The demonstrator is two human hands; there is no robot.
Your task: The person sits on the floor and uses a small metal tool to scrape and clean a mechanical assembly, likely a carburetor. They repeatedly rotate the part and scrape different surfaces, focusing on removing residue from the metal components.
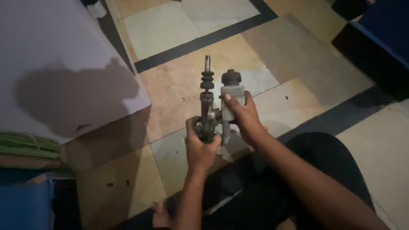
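- The person sits on the floor (298, 51), legs in dark trousers (324, 162) at the near edge, both arms stretched forward.
- Between the hands, held up over the tiles at mid-scene, is a metal cylinder assembly (208, 110), standing upright.
- The left hand (201, 147) is clenched round the assembly's lower end, fingers wrapped right over the grimy base.
- The right hand (240, 117) grasps the pale reservoir (232, 100) on the assembly's right side, thumb pressed flat against its front.
- A dark round cap (231, 77) sits on top of the reservoir.
- Just left of the reservoir a thin rod (207, 64) sticks straight up, with a ribbed black boot (207, 81) round it lower down.
- To the far left a big white board (55, 55) lies over the floor, with a shadow across it.
- At the left edge, near side of the board, lies a green bundle (25, 145), and below it something blue (25, 204).
- A dark blue box (383, 34) stands in the far right corner, well apart from the hands.
- A bare foot (161, 213) shows near the bottom, just left of the left arm.
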